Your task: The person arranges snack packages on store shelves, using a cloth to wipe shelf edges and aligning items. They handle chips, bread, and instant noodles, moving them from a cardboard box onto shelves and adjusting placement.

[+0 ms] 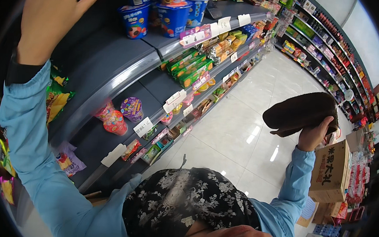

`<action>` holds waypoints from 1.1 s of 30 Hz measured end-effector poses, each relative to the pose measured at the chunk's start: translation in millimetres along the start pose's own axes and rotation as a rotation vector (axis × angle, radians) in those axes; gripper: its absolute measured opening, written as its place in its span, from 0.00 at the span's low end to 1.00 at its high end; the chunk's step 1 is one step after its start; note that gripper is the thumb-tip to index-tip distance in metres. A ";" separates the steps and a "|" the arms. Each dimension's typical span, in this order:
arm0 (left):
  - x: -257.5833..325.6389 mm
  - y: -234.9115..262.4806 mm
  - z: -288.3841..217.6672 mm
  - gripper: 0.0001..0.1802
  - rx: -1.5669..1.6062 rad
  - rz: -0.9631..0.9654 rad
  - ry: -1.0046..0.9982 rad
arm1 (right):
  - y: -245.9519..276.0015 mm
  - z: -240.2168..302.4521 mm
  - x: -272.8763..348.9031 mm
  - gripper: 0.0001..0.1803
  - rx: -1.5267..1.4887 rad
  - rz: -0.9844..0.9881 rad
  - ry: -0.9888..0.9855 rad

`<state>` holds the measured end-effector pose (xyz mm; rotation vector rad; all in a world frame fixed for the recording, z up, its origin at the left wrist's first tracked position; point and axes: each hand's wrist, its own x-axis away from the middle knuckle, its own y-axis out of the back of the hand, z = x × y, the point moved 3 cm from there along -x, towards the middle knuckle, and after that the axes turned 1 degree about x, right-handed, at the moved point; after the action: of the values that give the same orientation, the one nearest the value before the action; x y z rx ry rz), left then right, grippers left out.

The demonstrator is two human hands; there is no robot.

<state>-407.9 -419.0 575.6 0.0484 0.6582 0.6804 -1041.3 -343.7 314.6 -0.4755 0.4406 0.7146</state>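
My left hand is raised at the upper left with its fingers spread and nothing in it, over the dark grey top shelf. Blue snack tubs stand on that shelf to its right. My right hand is lifted at the right and grips a folded dark brown cloth from below. Both arms wear light blue sleeves. A black fabric with a white flower pattern lies against my chest at the bottom.
Lower shelves hold green packets, a purple cup, red cups and bagged snacks. A cardboard box stands at the right on other boxes. A glossy tiled aisle runs toward more stocked shelves.
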 end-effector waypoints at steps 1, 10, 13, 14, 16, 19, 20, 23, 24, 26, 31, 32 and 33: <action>5.3 -8.2 -17.9 0.42 -0.077 -0.082 0.132 | 15.4 -9.3 -4.6 0.34 0.010 -0.018 -0.018; -73.1 43.2 -72.5 0.31 -0.017 -0.294 0.380 | 127.4 -83.3 -96.0 0.29 -0.054 0.166 0.023; -135.4 59.1 -120.7 0.36 0.137 -0.232 0.466 | 146.5 -94.8 -133.6 0.28 0.098 0.215 0.161; -167.7 90.3 -154.5 0.36 0.221 -0.163 0.534 | 154.7 -97.0 -145.4 0.28 0.139 0.221 0.196; -207.4 117.8 -194.6 0.31 0.238 -0.421 0.446 | 160.3 -103.1 -169.5 0.28 0.150 0.257 0.204; -251.0 115.1 -217.9 0.31 0.319 -0.403 0.361 | 152.7 -103.3 -199.0 0.28 0.164 0.322 0.248; -265.9 114.6 -225.8 0.31 0.320 -0.374 0.360 | 150.4 -107.1 -208.4 0.27 0.168 0.325 0.254; -304.4 100.5 -247.6 0.30 0.313 -0.419 0.329 | 143.4 -125.5 -234.7 0.28 0.186 0.354 0.266; -317.8 94.7 -255.2 0.31 0.344 -0.425 0.324 | 141.7 -133.3 -243.5 0.29 0.201 0.372 0.270; -345.2 84.1 -271.5 0.31 0.404 -0.438 0.312 | 134.3 -145.2 -262.2 0.29 0.238 0.397 0.302; -399.8 50.6 -301.7 0.37 0.433 -0.496 0.307 | 86.5 -163.2 -334.6 0.27 0.294 0.368 0.426; -408.1 43.4 -309.7 0.37 0.421 -0.496 0.310 | 74.9 -164.1 -350.6 0.27 0.283 0.355 0.445; -415.9 36.8 -314.8 0.38 0.399 -0.493 0.322 | 46.9 -153.5 -356.2 0.27 0.282 0.425 0.526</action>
<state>-854.3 -691.0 561.7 0.1420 1.0643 0.0717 -1348.0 -579.6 368.4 -0.2980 1.1446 0.9173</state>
